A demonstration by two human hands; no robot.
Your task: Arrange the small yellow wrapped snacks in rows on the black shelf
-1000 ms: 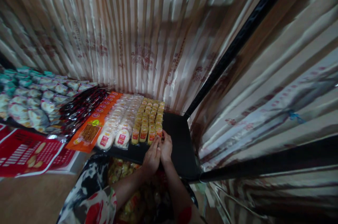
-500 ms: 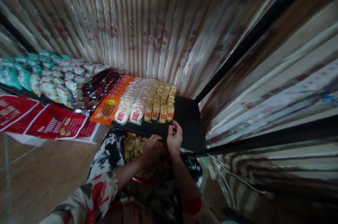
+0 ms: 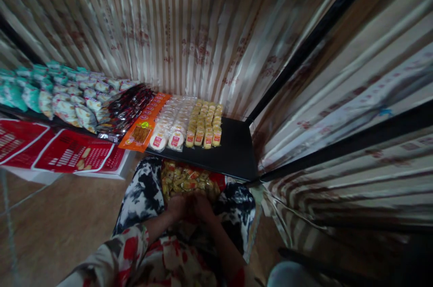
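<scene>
Down at my lap, my left hand (image 3: 177,207) and my right hand (image 3: 202,208) are close together at the near side of a heap of small yellow-wrapped snack packets (image 3: 187,180). Shadow and the angle hide the fingers of both hands, so I cannot make out what they hold, if anything. The heap lies in a red container (image 3: 222,181) between my knees. In front of it, several neat rows of similar yellow packets (image 3: 204,125) stand on a black shelf (image 3: 233,147), with neither hand touching them.
Left of the yellow rows are white round packaged snacks (image 3: 171,127), an orange bag (image 3: 144,125), dark red packets (image 3: 128,107), and white and green pouches (image 3: 57,91). A red printed box (image 3: 74,152) sits below. A striped curtain (image 3: 189,30) hangs behind, near black poles (image 3: 304,52).
My right hand has left the front of the yellow rows and come down to my lap. My left hand has also drawn back toward me. The view has shifted slightly.
</scene>
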